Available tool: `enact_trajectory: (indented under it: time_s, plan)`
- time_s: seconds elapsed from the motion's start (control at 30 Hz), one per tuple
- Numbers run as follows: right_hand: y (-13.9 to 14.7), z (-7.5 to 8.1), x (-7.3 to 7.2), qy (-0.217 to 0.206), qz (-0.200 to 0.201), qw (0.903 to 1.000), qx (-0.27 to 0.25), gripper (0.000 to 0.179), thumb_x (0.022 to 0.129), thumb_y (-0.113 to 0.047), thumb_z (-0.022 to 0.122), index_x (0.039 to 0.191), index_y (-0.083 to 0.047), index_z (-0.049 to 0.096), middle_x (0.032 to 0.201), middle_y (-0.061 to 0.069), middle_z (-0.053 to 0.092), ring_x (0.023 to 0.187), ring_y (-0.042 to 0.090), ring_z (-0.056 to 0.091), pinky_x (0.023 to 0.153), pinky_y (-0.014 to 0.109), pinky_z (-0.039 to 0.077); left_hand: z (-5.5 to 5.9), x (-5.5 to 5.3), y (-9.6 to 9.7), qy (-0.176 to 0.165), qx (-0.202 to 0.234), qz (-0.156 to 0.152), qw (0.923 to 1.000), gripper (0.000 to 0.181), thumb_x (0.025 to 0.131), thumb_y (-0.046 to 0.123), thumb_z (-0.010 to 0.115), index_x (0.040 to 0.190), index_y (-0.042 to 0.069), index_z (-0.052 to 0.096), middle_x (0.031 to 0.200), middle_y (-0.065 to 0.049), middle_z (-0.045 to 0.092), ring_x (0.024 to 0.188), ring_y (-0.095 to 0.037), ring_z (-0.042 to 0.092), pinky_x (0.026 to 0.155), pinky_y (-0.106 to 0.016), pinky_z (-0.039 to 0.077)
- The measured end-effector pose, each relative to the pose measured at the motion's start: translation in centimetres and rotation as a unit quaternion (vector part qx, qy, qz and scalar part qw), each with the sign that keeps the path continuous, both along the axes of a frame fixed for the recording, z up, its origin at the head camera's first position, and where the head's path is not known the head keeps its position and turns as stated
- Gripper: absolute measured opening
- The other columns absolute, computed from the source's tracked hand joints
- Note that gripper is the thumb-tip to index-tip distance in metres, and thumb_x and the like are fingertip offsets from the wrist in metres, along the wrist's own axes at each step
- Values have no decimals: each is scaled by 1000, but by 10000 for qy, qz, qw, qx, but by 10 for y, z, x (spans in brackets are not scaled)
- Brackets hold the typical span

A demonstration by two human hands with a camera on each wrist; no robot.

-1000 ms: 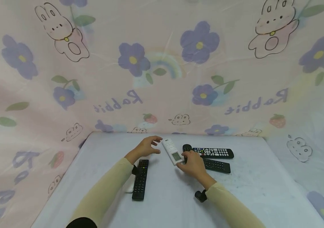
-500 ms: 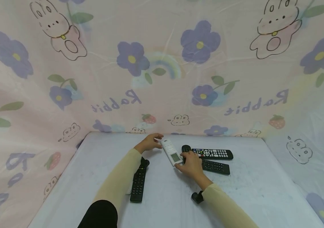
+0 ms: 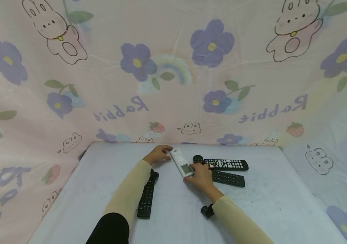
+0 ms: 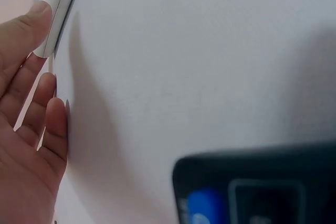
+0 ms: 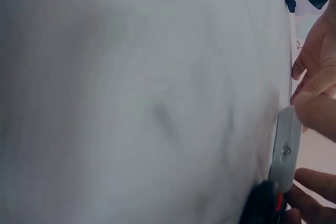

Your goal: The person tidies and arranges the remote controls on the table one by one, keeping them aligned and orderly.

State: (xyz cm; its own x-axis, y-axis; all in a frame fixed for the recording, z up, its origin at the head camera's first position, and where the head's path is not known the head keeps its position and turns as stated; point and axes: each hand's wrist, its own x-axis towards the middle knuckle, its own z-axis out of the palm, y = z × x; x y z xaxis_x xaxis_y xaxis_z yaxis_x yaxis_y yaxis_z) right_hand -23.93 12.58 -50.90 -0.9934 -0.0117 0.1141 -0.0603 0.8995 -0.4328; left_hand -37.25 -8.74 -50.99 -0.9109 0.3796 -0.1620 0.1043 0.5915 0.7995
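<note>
A white air-conditioner remote (image 3: 178, 160) with a small grey screen lies slantwise near the middle of the table, buttons up. My left hand (image 3: 157, 154) has its far end between thumb and fingers. The left wrist view shows that thumb (image 4: 38, 22) pressed on the edge of the remote, the other fingers spread below. My right hand (image 3: 202, 178) pinches the near, screen end by its two sides. Seen from the right wrist, the end face of the remote (image 5: 285, 153) sits between thumb and fingers.
Right of the right hand lie a black remote with white buttons (image 3: 226, 164), a plainer black remote (image 3: 229, 178) and a partly hidden dark one (image 3: 198, 158). Another black remote (image 3: 145, 203) lies beside the left forearm. A patterned curtain (image 3: 173, 84) rises behind the table.
My left hand has moved forward and right from beside the white remote onto its far end. My right hand stays at the near end; the head view has shifted slightly.
</note>
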Motion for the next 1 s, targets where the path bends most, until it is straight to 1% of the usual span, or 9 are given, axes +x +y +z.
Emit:
enact_trajectory:
  time_s: [0.1, 0.27, 0.43, 0.67, 0.87, 1.0]
  plan:
    - [-3, 0, -1, -71, -21, 10000, 38, 63, 66, -40, 85, 119, -12, 67, 114, 11, 66, 93, 27, 53, 78, 49, 44, -1, 0, 2, 39, -39, 54, 10000, 52, 80, 11, 77, 128, 18, 62, 131, -2, 60, 116, -23, 54, 99, -40, 46]
    - [-5, -2, -3, -130, -66, 9999, 31, 66, 65, -41, 85, 121, -12, 66, 115, 10, 65, 93, 26, 52, 79, 47, 42, -2, 0, 2, 103, -112, 81, 9999, 52, 79, 12, 78, 127, 19, 63, 129, -4, 60, 116, -25, 53, 100, -41, 45]
    - [-5, -4, -5, -55, -58, 9999, 62, 70, 63, -44, 86, 122, -13, 65, 115, 9, 66, 92, 25, 50, 78, 45, 42, -2, -1, 4, 103, -110, 111, 9998, 52, 78, 12, 79, 127, 16, 63, 127, -7, 61, 114, -25, 54, 100, -41, 44]
    - [-6, -2, -4, 80, -46, 9999, 38, 67, 63, -43, 85, 118, -11, 66, 110, 9, 67, 90, 25, 50, 77, 47, 43, -3, 1, 9, 144, -276, 254, 9992, 52, 77, 15, 81, 126, 15, 63, 126, -6, 61, 111, -22, 54, 101, -39, 43]
    - [-7, -4, -6, -48, -76, 9999, -76, 66, 63, -40, 85, 119, -10, 66, 110, 8, 68, 90, 23, 49, 74, 41, 39, -3, 2, 13, 138, -415, 369, 9984, 50, 78, 15, 80, 125, 14, 63, 121, -5, 62, 108, -21, 54, 99, -39, 44]
    - [-6, -5, -10, 48, -25, 9999, -95, 64, 62, -39, 85, 116, -8, 68, 108, 7, 68, 89, 23, 49, 70, 38, 37, 0, 1, 14, 134, -400, 393, 9983, 50, 77, 15, 80, 124, 16, 63, 120, -3, 62, 108, -20, 55, 97, -37, 45]
